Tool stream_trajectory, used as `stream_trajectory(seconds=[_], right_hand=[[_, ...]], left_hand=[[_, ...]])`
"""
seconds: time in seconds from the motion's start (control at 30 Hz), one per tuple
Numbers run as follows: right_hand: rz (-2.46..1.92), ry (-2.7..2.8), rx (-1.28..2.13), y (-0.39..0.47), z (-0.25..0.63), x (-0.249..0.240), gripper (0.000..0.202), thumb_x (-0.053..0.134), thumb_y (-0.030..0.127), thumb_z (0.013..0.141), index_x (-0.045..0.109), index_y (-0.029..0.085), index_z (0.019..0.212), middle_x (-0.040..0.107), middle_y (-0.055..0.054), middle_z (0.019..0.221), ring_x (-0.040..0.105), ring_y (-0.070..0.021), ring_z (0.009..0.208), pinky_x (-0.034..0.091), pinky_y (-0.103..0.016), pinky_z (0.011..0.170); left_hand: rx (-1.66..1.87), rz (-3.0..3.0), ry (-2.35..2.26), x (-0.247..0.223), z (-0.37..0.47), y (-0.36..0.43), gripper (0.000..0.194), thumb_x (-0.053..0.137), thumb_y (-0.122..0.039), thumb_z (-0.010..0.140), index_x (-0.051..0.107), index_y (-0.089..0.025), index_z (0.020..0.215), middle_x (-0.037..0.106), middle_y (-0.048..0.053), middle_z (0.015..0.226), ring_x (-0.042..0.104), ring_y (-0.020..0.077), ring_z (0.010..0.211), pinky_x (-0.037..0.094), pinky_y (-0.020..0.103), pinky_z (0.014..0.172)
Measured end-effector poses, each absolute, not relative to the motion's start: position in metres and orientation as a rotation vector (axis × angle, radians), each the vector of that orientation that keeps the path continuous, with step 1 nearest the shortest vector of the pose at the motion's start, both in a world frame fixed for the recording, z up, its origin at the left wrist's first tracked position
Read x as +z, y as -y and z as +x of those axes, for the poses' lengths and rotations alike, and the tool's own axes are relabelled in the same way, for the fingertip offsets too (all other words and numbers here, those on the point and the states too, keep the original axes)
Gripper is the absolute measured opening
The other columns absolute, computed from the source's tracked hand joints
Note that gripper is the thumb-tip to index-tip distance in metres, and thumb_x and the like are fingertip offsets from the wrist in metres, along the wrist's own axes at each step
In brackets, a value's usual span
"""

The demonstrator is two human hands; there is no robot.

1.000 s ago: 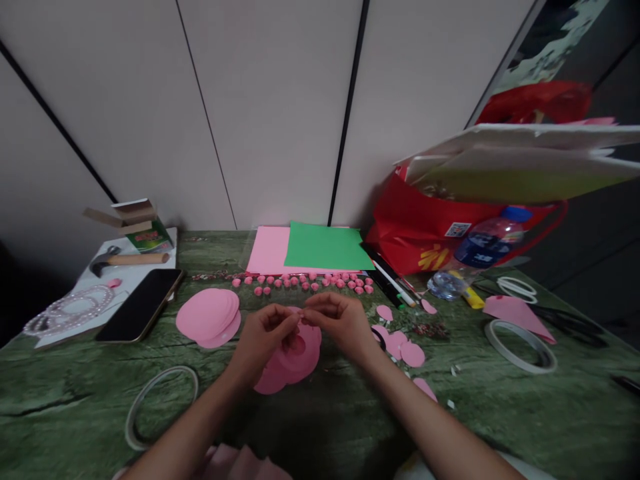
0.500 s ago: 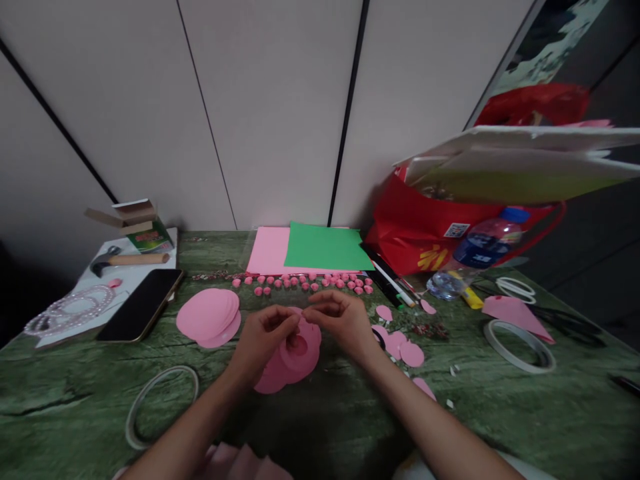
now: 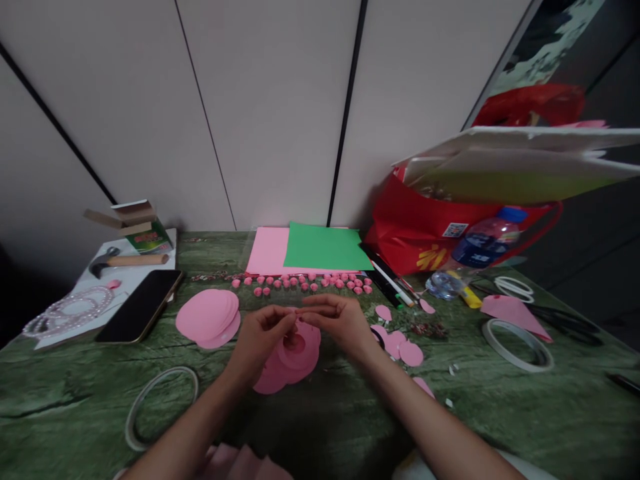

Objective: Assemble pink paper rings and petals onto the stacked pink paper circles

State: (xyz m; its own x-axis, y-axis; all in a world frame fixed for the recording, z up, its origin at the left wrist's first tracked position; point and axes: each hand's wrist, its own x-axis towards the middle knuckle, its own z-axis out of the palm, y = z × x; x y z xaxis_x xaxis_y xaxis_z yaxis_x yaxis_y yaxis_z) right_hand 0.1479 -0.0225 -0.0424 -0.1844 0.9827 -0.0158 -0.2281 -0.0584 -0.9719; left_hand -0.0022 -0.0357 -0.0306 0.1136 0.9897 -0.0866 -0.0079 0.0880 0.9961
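Note:
My left hand [image 3: 263, 337] and my right hand [image 3: 339, 321] meet above overlapping pink paper discs [image 3: 280, 377] at the middle of the table. Thumb and fingers of each hand are pinched together at the upper edge of the pink paper; what exactly they grip is too small to make out. Just beyond my fingertips, several small pink rolled paper pieces [image 3: 286, 283] stand in rows. A stack of pink paper circles [image 3: 206, 317] lies left of my left hand. Smaller pink paper shapes [image 3: 411, 354] are right of my right hand.
Green paper [image 3: 325, 247] lies over pink sheets at the back. A red bag [image 3: 400, 227] and a bottle [image 3: 477, 250] stand at the right, near a tape roll [image 3: 517, 345]. Left are a phone [image 3: 141, 307], a hammer [image 3: 135, 260], beads [image 3: 75, 310] and another tape ring [image 3: 133, 420].
My right hand's fingertips have shifted slightly left, closer to those of my left hand. The things on the table have stayed put.

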Motion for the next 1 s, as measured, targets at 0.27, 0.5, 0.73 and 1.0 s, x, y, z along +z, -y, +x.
stream_trajectory(seconds=[0.27, 0.5, 0.73, 1.0], right_hand=[[-0.944, 1.168, 1.436, 0.0222, 0.1474, -0.0424, 0.027, 0.071, 0.028, 0.059, 0.063, 0.016, 0.082, 0.072, -0.006, 0.077, 0.068, -0.0195, 0.071, 0.052, -0.034, 0.071], [-0.967, 1.132, 1.441, 0.0199, 0.1491, -0.0460, 0.031, 0.073, 0.024, 0.056, 0.062, 0.017, 0.084, 0.072, -0.005, 0.075, 0.067, -0.0189, 0.070, 0.051, -0.033, 0.071], [-0.990, 1.127, 1.414, 0.0197, 0.1499, -0.0462, 0.034, 0.076, 0.023, 0.051, 0.061, 0.017, 0.081, 0.071, -0.003, 0.069, 0.066, -0.0174, 0.063, 0.050, -0.030, 0.063], [-1.001, 1.142, 1.385, 0.0208, 0.1479, -0.0455, 0.035, 0.080, 0.025, 0.044, 0.058, 0.016, 0.070, 0.067, 0.000, 0.061, 0.061, -0.0130, 0.056, 0.046, -0.025, 0.056]], left_hand=[[1.075, 1.177, -1.178, -0.0338, -0.0022, 0.0342, 0.017, 0.064, -0.029, 0.066, 0.061, -0.012, 0.066, 0.059, 0.000, 0.050, 0.053, 0.0105, 0.047, 0.040, 0.020, 0.047], [1.069, 1.198, -1.152, -0.0324, -0.0025, 0.0349, 0.017, 0.064, -0.029, 0.067, 0.061, -0.012, 0.067, 0.059, 0.000, 0.050, 0.053, 0.0111, 0.047, 0.041, 0.021, 0.049], [1.054, 1.208, -1.107, -0.0307, -0.0015, 0.0364, 0.016, 0.063, -0.027, 0.069, 0.062, -0.012, 0.071, 0.060, 0.000, 0.050, 0.053, 0.0108, 0.046, 0.041, 0.021, 0.048], [1.034, 1.228, -1.057, -0.0282, -0.0007, 0.0386, 0.015, 0.061, -0.025, 0.071, 0.060, -0.012, 0.065, 0.058, -0.001, 0.048, 0.052, 0.0108, 0.046, 0.041, 0.021, 0.047]])
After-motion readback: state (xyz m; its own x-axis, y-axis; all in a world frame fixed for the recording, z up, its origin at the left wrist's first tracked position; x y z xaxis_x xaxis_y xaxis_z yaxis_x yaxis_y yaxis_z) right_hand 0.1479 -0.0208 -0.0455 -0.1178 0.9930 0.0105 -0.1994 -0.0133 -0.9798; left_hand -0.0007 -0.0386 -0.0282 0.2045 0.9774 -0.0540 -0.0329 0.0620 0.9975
